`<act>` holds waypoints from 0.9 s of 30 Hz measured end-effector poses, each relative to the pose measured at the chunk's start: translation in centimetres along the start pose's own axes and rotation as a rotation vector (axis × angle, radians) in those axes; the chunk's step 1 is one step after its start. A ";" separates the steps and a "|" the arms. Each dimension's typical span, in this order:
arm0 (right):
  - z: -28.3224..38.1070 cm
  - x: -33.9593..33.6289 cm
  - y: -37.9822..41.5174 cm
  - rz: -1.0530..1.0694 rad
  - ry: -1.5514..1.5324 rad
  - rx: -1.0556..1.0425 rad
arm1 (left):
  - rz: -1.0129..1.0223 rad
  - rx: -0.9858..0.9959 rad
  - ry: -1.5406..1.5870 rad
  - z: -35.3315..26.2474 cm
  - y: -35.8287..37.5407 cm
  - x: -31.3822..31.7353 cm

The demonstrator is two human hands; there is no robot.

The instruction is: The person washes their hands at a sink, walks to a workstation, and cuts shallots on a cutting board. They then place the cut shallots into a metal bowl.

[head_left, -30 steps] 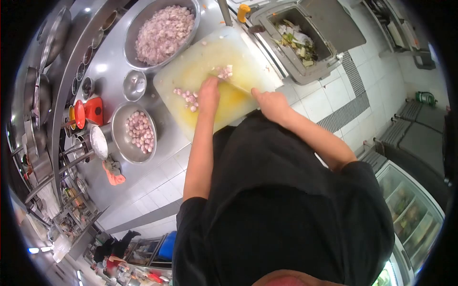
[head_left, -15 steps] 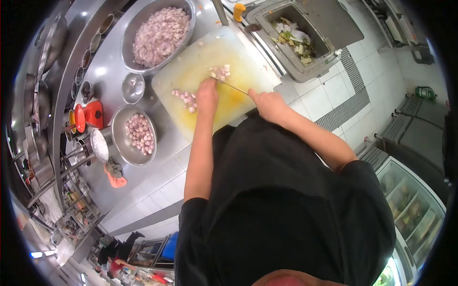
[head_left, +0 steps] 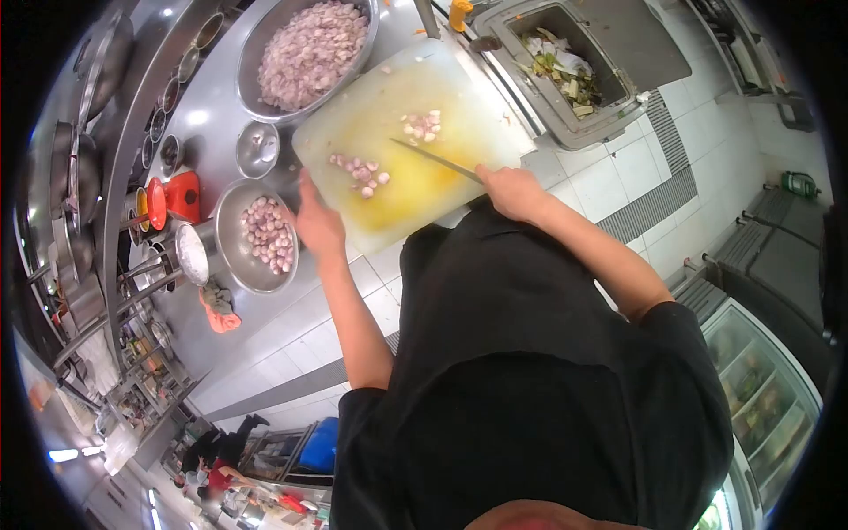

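My right hand (head_left: 515, 193) grips the handle of a kitchen knife (head_left: 439, 162), its blade lying low over the yellow-stained cutting board (head_left: 415, 84). Off the board's left edge, my left hand (head_left: 316, 221) is open, fingers apart, right beside the rim of a steel bowl (head_left: 231, 265). Whole peeled shallots (head_left: 267, 231) fill part of that bowl. Two groups rest on the board: several whole shallots (head_left: 360, 174) on the left and a pile of cut shallot pieces (head_left: 421, 125) beyond the knife tip.
A large steel bowl (head_left: 245, 55) of chopped shallots (head_left: 314, 55) stands at the board's far left corner. Beside it sits a small steel bowl (head_left: 257, 148). A grey bin (head_left: 583, 137) with scraps is at the right. An orange cloth (head_left: 221, 318) lies on the counter.
My left hand has left the cut shallots and moved left to the steel bowl, opening. The knife stays in my right hand, and the cut pieces now lie uncovered.
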State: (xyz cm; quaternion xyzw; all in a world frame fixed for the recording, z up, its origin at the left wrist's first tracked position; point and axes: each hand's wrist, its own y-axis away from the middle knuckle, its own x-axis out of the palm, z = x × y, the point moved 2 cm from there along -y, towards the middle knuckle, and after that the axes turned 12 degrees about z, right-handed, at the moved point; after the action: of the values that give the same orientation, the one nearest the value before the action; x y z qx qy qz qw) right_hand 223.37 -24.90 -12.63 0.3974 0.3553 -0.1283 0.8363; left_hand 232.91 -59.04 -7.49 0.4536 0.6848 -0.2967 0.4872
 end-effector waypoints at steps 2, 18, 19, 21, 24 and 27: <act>-0.2 0.4 -0.3 -0.012 0.021 -0.015 | -0.126 0.031 -0.088 -0.6 0.3 -0.6; 3.1 -2.8 3.1 -0.067 0.166 0.055 | 0.109 0.253 0.448 -9.2 -2.7 10.0; 3.4 -2.8 3.5 -0.030 0.178 0.074 | 0.111 0.253 0.449 -9.3 -2.6 10.1; 1.7 -0.4 1.8 -0.084 0.140 0.028 | 0.112 0.258 0.462 -9.3 -2.6 10.0; 2.0 -1.4 2.2 -0.136 0.122 -0.016 | 0.089 0.243 0.433 -9.0 -2.5 10.5; 2.0 -0.2 1.9 -0.099 0.114 -0.025 | 0.089 0.233 0.489 -9.4 -2.2 10.0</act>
State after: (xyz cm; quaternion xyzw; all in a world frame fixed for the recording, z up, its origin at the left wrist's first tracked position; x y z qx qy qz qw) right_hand 225.16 -25.20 -10.55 0.3756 0.4230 -0.1425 0.8122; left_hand 226.04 -48.61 -13.65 0.5944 0.7225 -0.2337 0.2646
